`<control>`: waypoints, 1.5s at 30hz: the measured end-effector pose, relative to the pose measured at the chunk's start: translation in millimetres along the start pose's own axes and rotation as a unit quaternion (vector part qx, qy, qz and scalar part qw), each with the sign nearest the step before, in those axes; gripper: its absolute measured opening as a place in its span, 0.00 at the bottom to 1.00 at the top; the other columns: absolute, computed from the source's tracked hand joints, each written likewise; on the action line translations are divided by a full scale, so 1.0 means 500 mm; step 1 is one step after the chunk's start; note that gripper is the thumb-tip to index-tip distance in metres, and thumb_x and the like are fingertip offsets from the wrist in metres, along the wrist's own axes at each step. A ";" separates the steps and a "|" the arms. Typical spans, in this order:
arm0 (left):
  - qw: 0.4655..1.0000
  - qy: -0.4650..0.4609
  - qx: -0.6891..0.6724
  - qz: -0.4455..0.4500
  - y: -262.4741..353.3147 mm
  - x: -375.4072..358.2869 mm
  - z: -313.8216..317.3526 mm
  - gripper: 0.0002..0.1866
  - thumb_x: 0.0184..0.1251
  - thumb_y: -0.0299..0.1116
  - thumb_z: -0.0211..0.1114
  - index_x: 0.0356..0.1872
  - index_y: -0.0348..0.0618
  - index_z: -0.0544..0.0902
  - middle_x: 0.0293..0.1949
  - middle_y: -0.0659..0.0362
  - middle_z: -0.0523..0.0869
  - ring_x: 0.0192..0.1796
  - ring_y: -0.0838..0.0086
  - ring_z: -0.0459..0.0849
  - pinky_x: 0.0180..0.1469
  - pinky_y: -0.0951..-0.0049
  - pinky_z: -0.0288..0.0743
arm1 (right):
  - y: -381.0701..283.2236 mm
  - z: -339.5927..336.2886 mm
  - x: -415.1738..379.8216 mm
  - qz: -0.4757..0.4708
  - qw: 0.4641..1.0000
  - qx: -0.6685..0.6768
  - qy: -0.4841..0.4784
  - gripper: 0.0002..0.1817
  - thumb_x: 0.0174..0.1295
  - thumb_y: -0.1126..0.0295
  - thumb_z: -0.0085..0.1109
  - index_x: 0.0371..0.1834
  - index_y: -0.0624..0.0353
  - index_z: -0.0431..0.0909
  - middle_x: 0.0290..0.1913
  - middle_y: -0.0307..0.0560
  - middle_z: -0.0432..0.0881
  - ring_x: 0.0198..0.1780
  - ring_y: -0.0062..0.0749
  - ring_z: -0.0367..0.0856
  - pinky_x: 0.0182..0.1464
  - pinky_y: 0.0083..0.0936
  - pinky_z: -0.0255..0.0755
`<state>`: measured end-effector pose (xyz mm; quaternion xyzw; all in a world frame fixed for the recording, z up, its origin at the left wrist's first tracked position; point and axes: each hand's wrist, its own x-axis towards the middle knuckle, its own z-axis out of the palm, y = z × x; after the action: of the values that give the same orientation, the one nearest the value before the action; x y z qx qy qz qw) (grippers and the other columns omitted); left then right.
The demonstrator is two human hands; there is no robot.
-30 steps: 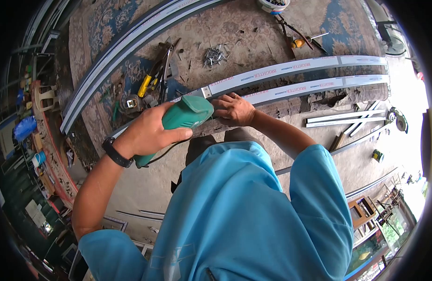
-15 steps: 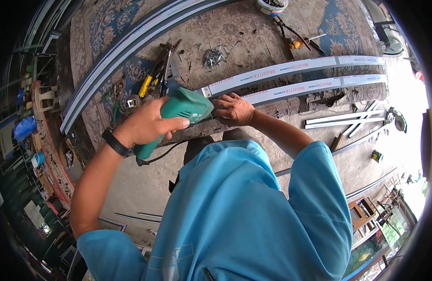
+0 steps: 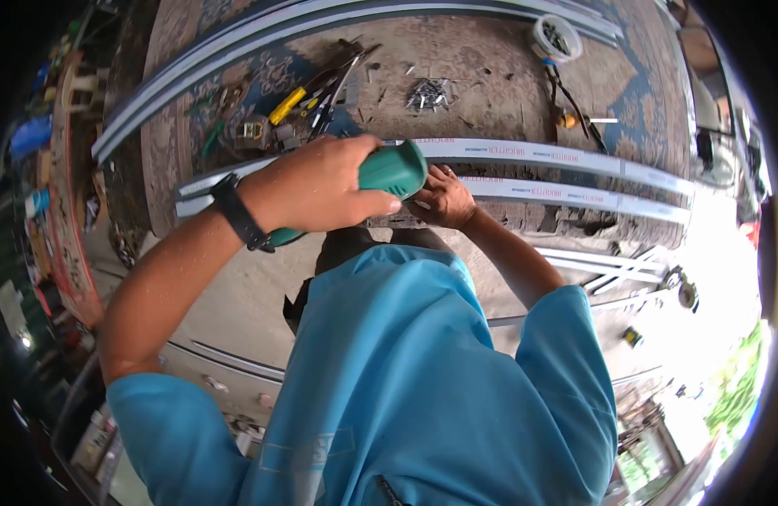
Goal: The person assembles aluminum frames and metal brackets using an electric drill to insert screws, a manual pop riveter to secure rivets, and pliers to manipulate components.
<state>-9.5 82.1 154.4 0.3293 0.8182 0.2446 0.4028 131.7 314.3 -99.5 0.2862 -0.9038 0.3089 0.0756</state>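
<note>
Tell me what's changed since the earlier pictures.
The camera view has shifted. Against the nearer pair of strips, the left grip has carried the green power tool forward and slightly right. Nothing was taken up or let go: the left grip keeps hold of the tool, the right grip stays by the strips, and the metal-piece pile looks undisturbed.

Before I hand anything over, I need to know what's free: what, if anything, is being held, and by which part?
The left hand grips a green power tool around its middle; whether the right hand holds anything cannot be told.
</note>
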 end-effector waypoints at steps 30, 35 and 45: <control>0.994 -0.021 0.109 0.003 0.046 0.032 0.024 0.28 0.58 0.50 0.70 0.43 0.30 0.91 0.44 0.37 0.92 0.49 0.47 0.93 0.53 0.56 0.85 | 0.015 0.042 -0.004 -0.010 0.999 0.011 0.033 0.16 0.57 0.61 0.78 0.45 0.55 0.87 0.40 0.50 0.91 0.35 0.51 0.90 0.43 0.43 0.83; 0.995 -0.004 0.104 0.003 0.051 0.029 0.022 0.28 0.56 0.50 0.71 0.43 0.29 0.91 0.45 0.37 0.92 0.49 0.48 0.93 0.53 0.57 0.85 | 0.034 0.061 -0.035 0.018 1.000 -0.007 -0.006 0.15 0.57 0.60 0.78 0.44 0.53 0.89 0.40 0.50 0.91 0.40 0.52 0.90 0.50 0.46 0.82; 0.995 -0.021 0.092 -0.027 0.020 0.030 0.021 0.37 0.56 0.56 0.74 0.50 0.25 0.86 0.48 0.33 0.90 0.52 0.45 0.91 0.56 0.56 0.85 | 0.030 0.052 -0.034 0.025 0.999 -0.005 -0.030 0.19 0.57 0.60 0.76 0.52 0.47 0.88 0.54 0.50 0.87 0.57 0.54 0.85 0.60 0.51 0.77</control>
<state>-4.3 101.0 147.8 0.3474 0.8373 0.1508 0.3942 138.0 316.2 -133.4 0.2726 -0.9140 0.2973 0.0425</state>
